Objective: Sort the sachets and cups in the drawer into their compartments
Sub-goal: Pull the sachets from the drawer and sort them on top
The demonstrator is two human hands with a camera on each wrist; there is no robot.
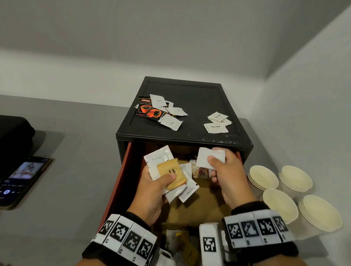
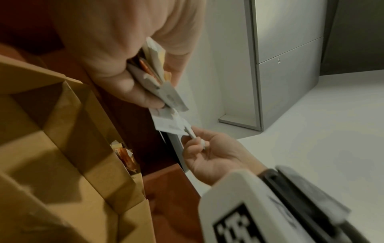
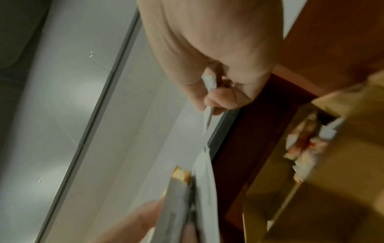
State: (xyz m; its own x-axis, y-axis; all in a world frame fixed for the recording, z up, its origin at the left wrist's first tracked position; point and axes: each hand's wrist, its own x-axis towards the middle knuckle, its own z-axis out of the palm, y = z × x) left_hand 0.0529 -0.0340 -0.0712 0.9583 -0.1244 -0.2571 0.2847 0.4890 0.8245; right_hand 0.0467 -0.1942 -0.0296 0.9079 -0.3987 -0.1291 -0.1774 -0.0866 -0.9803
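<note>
Above the open red-sided drawer [image 1: 126, 171], my left hand [image 1: 157, 184] grips a fanned bundle of sachets [image 1: 168, 173], white ones with a tan one on top. In the left wrist view the same bundle of sachets [image 2: 158, 77] sits pinched under my thumb. My right hand [image 1: 223, 168] pinches one white sachet [image 1: 210, 158] between thumb and fingers, near the drawer's back; the right wrist view shows this white sachet [image 3: 208, 115] edge-on. Brown cardboard dividers [image 2: 68, 125] split the drawer, with a few orange-printed sachets [image 3: 305, 141] in one compartment. Stacks of paper cups [image 1: 278, 201] stand on the counter to the right.
Loose white sachets [image 1: 218, 123] and a black coffee sachet [image 1: 149, 110] lie on the black cabinet top [image 1: 193, 93]. A phone [image 1: 15, 181] with its screen lit and a black case [image 1: 5, 142] lie on the grey counter at left. A wall runs close on the right.
</note>
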